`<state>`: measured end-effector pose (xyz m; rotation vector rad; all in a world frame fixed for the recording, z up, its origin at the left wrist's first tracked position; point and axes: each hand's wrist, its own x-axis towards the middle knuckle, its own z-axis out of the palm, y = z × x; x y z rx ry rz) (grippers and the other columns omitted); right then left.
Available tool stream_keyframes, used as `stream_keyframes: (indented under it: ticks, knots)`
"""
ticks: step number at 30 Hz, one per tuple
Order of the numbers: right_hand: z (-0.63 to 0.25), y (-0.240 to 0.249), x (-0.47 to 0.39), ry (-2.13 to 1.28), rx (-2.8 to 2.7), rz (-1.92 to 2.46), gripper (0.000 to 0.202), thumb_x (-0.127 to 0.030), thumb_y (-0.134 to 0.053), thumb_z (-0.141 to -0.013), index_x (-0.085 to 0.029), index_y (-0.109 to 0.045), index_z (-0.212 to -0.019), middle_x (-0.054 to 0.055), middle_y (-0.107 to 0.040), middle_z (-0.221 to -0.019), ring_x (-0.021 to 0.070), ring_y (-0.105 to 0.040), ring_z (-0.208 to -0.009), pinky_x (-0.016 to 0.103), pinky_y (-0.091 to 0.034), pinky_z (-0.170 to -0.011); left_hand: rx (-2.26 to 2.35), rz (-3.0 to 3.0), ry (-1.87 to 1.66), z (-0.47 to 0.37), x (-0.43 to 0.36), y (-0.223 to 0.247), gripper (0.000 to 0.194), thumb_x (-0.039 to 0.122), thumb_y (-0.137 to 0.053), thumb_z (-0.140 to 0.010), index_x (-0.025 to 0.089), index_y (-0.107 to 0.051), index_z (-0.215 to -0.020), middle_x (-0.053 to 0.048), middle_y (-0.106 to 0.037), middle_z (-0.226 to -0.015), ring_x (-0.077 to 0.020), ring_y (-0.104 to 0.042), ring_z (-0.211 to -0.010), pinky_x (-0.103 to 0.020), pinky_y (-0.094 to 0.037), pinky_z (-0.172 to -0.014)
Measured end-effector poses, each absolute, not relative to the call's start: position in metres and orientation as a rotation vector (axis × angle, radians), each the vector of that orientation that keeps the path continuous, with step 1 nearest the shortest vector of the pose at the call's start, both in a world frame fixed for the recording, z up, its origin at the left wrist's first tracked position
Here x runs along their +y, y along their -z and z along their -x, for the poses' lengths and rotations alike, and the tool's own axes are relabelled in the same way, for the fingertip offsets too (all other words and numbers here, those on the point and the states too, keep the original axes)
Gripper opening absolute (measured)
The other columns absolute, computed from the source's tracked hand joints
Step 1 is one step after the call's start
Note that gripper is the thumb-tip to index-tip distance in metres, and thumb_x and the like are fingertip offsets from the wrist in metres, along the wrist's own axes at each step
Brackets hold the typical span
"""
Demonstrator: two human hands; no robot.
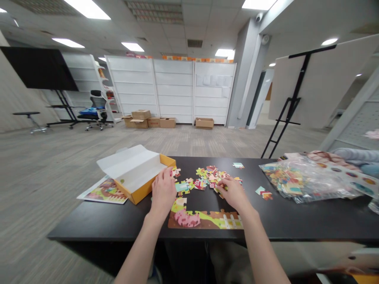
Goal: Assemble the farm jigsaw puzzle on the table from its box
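Head view: the partly assembled, multicoloured jigsaw strip (209, 221) lies flat along the near edge of the black worktop (103, 223), long axis left to right, pink bush at the left end, white fence toward the right. The right hand (232, 192), fingers narrowed, is at the loose jigsaw pieces (211, 172); the left hand (164, 186) is beside the yellow cardboard box (141, 194). Whether either grips a piece cannot be told.
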<state>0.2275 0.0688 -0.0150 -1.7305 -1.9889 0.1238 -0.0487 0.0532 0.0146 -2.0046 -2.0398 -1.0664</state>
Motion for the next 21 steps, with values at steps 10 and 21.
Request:
stream_keyframes:
  ticks: [10, 21]
  knots:
    - [-0.233, 0.010, 0.060, -0.056, -1.938, 1.932, 0.027, -0.039, -0.060, -0.090, -0.022, -0.073, -0.105, 0.011, -0.067, -0.121, 0.0293, -0.059, -0.114, 0.039, -0.042, -0.096, -1.934, 2.017, 1.176, 0.070, 0.056, -0.002, 0.036, 0.016, -0.039, -0.098, 0.015, -0.051, -0.131, -0.016, -0.059, -0.127, -0.0320, -0.058, -0.119, -0.050, -0.049, -0.102]
    - [-0.253, 0.010, 0.057, -0.065, -1.825, 2.122, 0.041, -0.046, -0.059, -0.090, -0.026, -0.071, -0.123, 0.013, -0.060, -0.135, 0.0352, -0.059, -0.117, 0.045, -0.044, -0.096, -1.655, 1.911, 1.560, 0.068, 0.052, -0.010, 0.038, 0.024, -0.043, -0.099, 0.015, -0.044, -0.136, -0.018, -0.056, -0.132, -0.0301, -0.055, -0.127, -0.047, -0.046, -0.108]
